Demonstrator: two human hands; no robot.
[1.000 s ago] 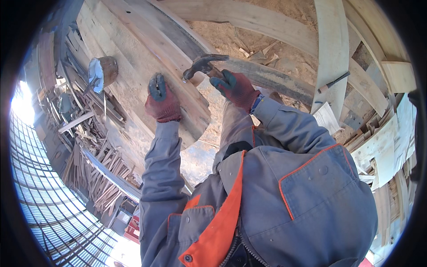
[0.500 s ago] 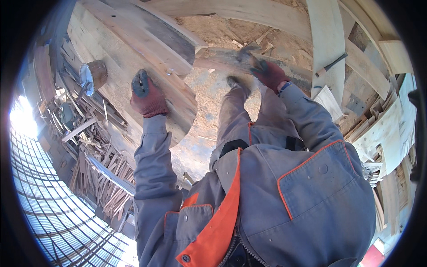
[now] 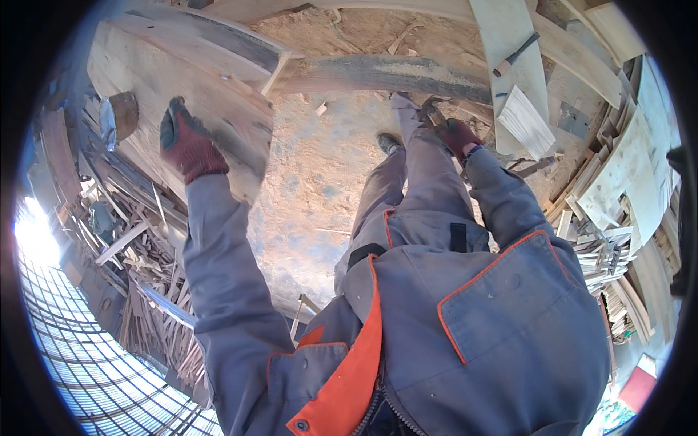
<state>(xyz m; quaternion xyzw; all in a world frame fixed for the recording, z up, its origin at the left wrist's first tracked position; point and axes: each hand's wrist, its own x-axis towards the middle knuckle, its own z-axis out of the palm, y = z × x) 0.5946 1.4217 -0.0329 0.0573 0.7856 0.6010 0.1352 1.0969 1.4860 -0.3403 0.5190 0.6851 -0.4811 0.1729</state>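
Observation:
My right hand [image 3: 458, 138], in a red and dark grey work glove, is closed round the wooden handle of a hammer [image 3: 434, 110]. The hammer's dark head shows in front of the glove, beside my right leg. My left hand [image 3: 187, 142], gloved the same way, is curled closed above the large wooden panel [image 3: 145, 80] on the left. Whatever its fingers hold, if anything, is hidden. Beyond that hand, a round container with a pale opening [image 3: 116, 120] stands on the panel.
A long plank [image 3: 385, 76] lies across the dusty floor ahead of my feet. To the right, a chisel-like tool [image 3: 516, 54] rests on a pale board [image 3: 502, 29]. Scrap wood [image 3: 156, 312] is heaped on the left, and more boards [image 3: 625, 189] lean at the right.
My right hand and the hammer have come lower and slightly right, nearer my leg. My left hand has shifted left over the panel. The view has turned and my legs have moved.

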